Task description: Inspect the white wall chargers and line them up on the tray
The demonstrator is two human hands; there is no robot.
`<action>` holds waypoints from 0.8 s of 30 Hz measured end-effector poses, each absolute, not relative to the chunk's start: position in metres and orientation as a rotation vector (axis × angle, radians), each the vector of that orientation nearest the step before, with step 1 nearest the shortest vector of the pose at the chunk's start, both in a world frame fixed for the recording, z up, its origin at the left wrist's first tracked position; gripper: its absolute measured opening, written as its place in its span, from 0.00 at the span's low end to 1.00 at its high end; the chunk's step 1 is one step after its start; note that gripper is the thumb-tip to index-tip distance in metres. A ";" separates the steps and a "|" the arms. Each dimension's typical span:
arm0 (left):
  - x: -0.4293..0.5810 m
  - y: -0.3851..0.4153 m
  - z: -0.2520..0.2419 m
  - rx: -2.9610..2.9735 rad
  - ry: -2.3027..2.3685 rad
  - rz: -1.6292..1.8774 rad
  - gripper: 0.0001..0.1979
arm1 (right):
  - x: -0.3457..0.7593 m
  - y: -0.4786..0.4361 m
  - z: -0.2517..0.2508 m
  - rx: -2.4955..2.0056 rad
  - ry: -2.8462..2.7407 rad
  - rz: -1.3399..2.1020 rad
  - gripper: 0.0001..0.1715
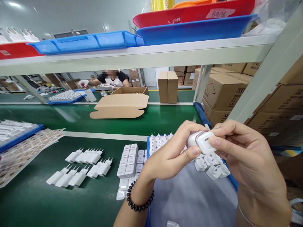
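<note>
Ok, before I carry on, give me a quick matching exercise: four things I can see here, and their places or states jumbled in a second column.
Things:
1. Black coiled bracelet
2. White piece
3. Loose pinned chargers
4. Brown carton

Places or states:
A. Open, its flap spread toward the camera
B. Held up in the fingers of the left hand and right hand
C. Around the left wrist
D. Lying on the green surface, pins pointing away from the camera

Pairs: 1-C, 2-B, 3-D, 4-A

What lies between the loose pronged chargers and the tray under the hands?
In the head view: white blocks, some stacked, between the pronged chargers and the tray.
</note>
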State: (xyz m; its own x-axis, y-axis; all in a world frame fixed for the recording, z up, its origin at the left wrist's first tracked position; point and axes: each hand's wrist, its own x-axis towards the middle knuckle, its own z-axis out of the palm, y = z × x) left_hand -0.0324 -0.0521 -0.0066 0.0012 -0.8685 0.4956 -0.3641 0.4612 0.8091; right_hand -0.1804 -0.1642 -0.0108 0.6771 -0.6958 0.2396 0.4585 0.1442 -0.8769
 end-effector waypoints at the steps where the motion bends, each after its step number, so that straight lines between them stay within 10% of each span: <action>1: -0.032 -0.052 -0.007 1.099 -1.594 -0.560 0.17 | -0.180 -0.164 -0.010 -1.151 0.242 -0.844 0.12; 24: -0.033 -0.050 0.000 1.136 -1.694 -0.457 0.16 | -0.178 -0.162 -0.002 -1.151 0.234 -0.798 0.19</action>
